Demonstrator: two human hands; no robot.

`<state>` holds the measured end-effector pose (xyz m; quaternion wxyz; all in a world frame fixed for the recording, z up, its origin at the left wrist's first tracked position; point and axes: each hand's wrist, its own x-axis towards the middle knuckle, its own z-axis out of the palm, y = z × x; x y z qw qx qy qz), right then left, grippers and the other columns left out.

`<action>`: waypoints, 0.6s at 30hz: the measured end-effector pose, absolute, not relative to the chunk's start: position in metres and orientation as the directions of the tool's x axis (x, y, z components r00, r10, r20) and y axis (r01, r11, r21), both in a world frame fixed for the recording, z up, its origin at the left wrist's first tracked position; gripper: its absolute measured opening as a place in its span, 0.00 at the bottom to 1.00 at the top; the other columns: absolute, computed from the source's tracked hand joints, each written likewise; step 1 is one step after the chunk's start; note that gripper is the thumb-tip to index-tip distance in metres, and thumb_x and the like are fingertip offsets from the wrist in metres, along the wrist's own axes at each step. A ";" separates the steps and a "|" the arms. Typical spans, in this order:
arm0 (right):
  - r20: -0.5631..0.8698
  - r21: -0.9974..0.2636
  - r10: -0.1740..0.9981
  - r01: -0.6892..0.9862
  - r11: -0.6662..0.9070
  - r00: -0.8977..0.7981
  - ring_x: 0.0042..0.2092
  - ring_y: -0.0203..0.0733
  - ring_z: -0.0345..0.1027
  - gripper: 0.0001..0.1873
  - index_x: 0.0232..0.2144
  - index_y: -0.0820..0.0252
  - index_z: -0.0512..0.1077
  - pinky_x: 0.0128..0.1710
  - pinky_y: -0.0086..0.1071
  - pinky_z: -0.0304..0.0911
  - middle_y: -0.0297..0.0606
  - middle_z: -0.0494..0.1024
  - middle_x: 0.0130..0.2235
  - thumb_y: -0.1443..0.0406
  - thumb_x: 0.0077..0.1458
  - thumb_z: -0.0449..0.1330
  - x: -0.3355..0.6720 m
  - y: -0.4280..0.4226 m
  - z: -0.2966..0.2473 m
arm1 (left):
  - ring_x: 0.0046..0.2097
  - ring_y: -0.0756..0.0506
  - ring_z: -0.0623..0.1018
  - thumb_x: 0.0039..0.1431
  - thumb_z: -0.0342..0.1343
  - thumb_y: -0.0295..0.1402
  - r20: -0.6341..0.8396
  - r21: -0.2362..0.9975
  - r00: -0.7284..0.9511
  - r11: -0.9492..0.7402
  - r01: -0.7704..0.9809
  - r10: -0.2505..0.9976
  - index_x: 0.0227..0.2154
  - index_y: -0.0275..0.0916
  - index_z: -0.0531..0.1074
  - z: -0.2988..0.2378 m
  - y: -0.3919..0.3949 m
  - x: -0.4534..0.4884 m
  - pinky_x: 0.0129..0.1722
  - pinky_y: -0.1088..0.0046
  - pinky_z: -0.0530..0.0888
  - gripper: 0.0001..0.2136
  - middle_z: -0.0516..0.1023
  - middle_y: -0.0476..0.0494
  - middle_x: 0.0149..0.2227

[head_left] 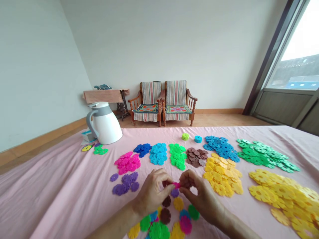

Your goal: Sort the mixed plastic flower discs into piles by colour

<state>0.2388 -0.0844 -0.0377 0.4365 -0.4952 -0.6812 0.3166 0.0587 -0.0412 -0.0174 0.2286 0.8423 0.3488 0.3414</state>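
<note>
Between my two hands, just above the cloth, is a pink notched plastic disc [176,185]. My left hand [157,186] pinches its left side between thumb and fingers. On the other side, my right hand [193,186] has its thumb and fingertips closed at the disc's edge. Whether a second disc is joined to it is hidden by the fingers. Under and in front of my hands lie loose mixed discs, among them a brown disc [165,215], a yellow disc [178,203], a green disc [193,211] and a purple disc [174,193].
Sorted disc piles spread around: pink [127,162], purple [126,183], light blue [158,154], bright green [177,156], brown [196,157], orange-yellow [222,174], yellow [284,192], and green [265,154]. A white jug [107,126] stands at the back left of the pink cloth [74,186]. Two chairs [163,103] stand beyond.
</note>
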 end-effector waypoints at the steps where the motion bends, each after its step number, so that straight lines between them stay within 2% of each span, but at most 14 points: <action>1: 0.270 -0.856 0.955 0.423 0.296 -0.123 0.31 0.35 0.67 0.04 0.32 0.58 0.65 0.31 0.29 0.63 0.32 0.73 0.30 0.70 0.51 0.55 0.239 -0.085 -0.038 | 0.32 0.47 0.75 0.54 0.57 0.34 0.426 0.630 0.496 -0.641 0.438 0.757 0.23 0.41 0.74 -0.018 -0.036 0.055 0.33 0.71 0.71 0.07 0.76 0.46 0.25; 5: 0.212 -0.772 0.962 0.574 0.272 -0.171 0.29 0.34 0.64 0.04 0.28 0.58 0.67 0.28 0.28 0.58 0.31 0.71 0.27 0.71 0.49 0.55 0.239 -0.088 -0.037 | 0.27 0.48 0.73 0.55 0.52 0.34 0.485 0.593 0.312 -0.569 0.570 0.817 0.22 0.40 0.71 -0.020 -0.001 0.020 0.30 0.73 0.70 0.09 0.74 0.48 0.24; 10: 0.150 -0.676 0.946 0.669 0.310 -0.287 0.31 0.35 0.62 0.05 0.27 0.58 0.68 0.30 0.28 0.55 0.32 0.70 0.31 0.71 0.45 0.56 0.239 -0.097 -0.032 | 0.28 0.47 0.75 0.52 0.52 0.39 0.442 0.558 0.030 -0.301 0.773 0.896 0.24 0.40 0.72 -0.026 0.041 -0.036 0.30 0.74 0.69 0.09 0.77 0.50 0.24; 14: 0.123 -0.658 0.944 0.688 0.308 -0.305 0.34 0.36 0.63 0.06 0.29 0.57 0.68 0.32 0.29 0.55 0.33 0.70 0.33 0.70 0.45 0.56 0.240 -0.099 -0.032 | 0.28 0.46 0.76 0.49 0.52 0.38 0.384 0.481 -0.046 -0.158 0.862 0.922 0.21 0.41 0.71 -0.030 0.054 -0.058 0.29 0.74 0.67 0.09 0.77 0.49 0.24; 18: 0.121 -0.654 0.942 0.689 0.313 -0.314 0.34 0.37 0.63 0.07 0.30 0.57 0.68 0.33 0.29 0.56 0.34 0.69 0.34 0.71 0.44 0.56 0.241 -0.099 -0.035 | 0.30 0.45 0.76 0.48 0.52 0.37 0.451 0.424 -0.071 -0.143 0.894 0.890 0.25 0.41 0.72 -0.029 0.054 -0.061 0.30 0.73 0.68 0.07 0.77 0.46 0.28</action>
